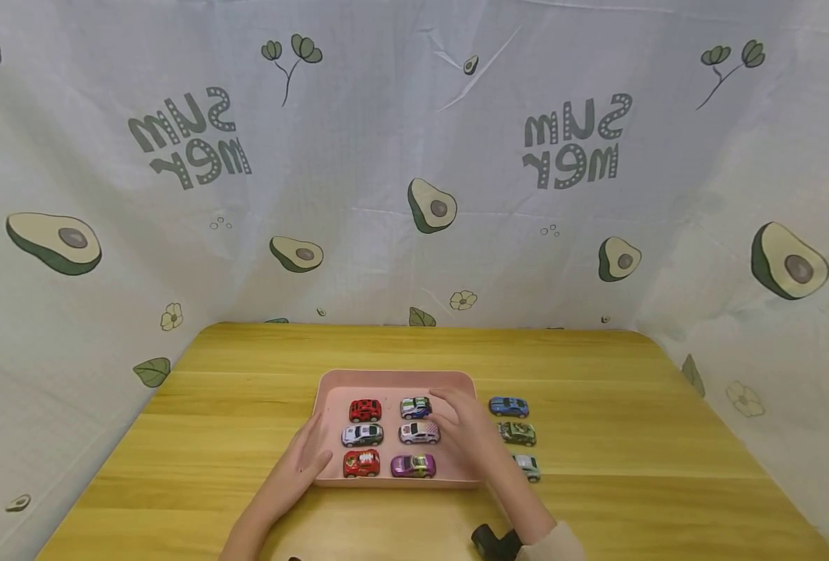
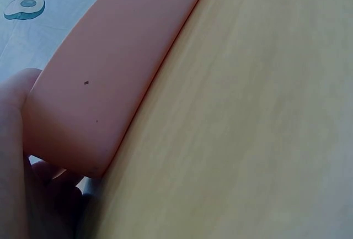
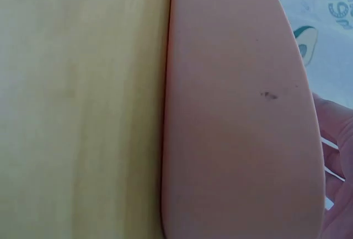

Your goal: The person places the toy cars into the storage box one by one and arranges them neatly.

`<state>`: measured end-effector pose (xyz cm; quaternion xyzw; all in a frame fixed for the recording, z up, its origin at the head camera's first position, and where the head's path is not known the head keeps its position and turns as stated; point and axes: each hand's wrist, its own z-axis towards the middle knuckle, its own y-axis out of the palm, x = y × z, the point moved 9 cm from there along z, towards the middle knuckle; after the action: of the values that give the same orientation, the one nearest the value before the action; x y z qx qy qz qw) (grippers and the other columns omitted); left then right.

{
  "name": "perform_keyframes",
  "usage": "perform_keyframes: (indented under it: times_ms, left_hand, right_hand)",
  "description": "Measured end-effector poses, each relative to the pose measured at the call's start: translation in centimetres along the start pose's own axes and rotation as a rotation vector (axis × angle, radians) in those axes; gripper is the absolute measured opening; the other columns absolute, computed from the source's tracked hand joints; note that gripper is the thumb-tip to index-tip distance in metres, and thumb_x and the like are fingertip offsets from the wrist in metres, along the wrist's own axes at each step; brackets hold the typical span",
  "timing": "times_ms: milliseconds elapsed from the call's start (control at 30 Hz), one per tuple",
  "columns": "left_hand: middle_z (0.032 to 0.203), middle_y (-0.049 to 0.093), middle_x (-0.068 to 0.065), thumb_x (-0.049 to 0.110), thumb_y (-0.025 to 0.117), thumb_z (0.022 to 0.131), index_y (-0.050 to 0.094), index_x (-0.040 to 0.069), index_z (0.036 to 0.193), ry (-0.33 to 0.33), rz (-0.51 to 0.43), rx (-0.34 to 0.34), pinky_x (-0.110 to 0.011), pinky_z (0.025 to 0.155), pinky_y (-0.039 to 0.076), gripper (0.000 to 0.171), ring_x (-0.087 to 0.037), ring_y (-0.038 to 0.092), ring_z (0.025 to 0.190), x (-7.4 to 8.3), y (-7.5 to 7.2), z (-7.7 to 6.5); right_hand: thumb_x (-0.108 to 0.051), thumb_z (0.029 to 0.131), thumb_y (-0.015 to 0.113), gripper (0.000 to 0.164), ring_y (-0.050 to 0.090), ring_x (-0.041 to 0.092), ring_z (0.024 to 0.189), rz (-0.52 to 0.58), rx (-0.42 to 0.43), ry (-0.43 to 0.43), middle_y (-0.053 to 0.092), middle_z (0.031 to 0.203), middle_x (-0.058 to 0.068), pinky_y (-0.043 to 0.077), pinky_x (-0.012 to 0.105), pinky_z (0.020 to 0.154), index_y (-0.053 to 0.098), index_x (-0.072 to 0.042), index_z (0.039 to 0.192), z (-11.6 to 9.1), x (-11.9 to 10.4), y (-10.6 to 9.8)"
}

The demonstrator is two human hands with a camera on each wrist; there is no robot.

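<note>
Pale, creased cloth [image 1: 358, 148] hung around the counter [image 1: 169, 475], printed with avocados and flowers and with the word "summer", twice, reading backwards in dotted grey letters. Yellowish wood grain striped the counter. On it sat a smooth pink tray [image 1: 400, 379], rectangular with rounded corners, its outer walls bearing small dark marks.

Six glossy toy cars [image 1: 362, 435] stood inside in two columns of three; any lettering on them was too small for me to read. Just beyond the tray's right side stood a blue car [image 1: 509, 406], a green car [image 1: 520, 433] and a pale car [image 1: 529, 467].

The person's left hand [image 1: 294, 466] straddled the tray's left wall, thumb inward; whether its fingers pinched the wall, I couldn't tell. Over the right column hung the right hand [image 1: 465, 428], fingers spread, beside the white-and-green car [image 1: 414, 407].
</note>
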<state>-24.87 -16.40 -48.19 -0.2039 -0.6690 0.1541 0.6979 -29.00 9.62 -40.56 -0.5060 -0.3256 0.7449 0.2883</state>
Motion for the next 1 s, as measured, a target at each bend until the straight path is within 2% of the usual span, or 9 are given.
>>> perform_keyframes:
  times_ms: [233,400,700,1000]
  left_hand:
    - [0.151,0.016,-0.018,0.041,0.052,0.089,0.018,0.019,0.146,0.011,0.001,0.005,-0.063,0.108,0.014,0.070,-0.042,0.015,0.137,-0.1,0.0,0.0]
    - [0.151,0.017,-0.018,0.041,0.052,0.089,0.018,0.019,0.146,0.013,0.002,0.003,-0.062,0.108,0.015,0.070,-0.042,0.015,0.137,-0.1,0.0,0.0]
    - [0.151,0.017,-0.019,0.042,0.052,0.089,0.018,0.018,0.146,0.005,0.010,-0.001,-0.063,0.107,0.015,0.071,-0.042,0.015,0.137,-0.1,0.0,0.1]
    - [0.151,0.016,-0.019,0.041,0.052,0.089,0.017,0.017,0.146,0.003,0.008,-0.004,-0.063,0.107,0.015,0.071,-0.043,0.015,0.137,-0.2,0.0,0.1]
  right_hand:
    - [-0.025,0.081,0.067,0.037,0.058,0.029,0.109,-0.056,0.114,-0.042,0.063,0.116,0.005,0.046,0.046,0.093,0.061,-0.013,0.115,-1.4,0.0,-1.3]
    - [-0.022,0.078,0.070,0.037,0.059,0.030,0.106,-0.110,0.173,-0.081,0.065,0.113,0.009,0.047,0.047,0.092,0.062,-0.010,0.112,-2.2,-0.1,-2.1]
    - [-0.021,0.077,0.071,0.038,0.057,0.031,0.109,-0.098,0.186,-0.048,0.063,0.115,0.012,0.046,0.048,0.094,0.062,-0.009,0.113,-3.6,0.8,-3.2]
    - [-0.015,0.073,0.074,0.039,0.059,0.029,0.104,-0.123,0.242,-0.111,0.065,0.109,0.010,0.048,0.047,0.089,0.064,-0.006,0.109,-4.8,1.1,-4.9]
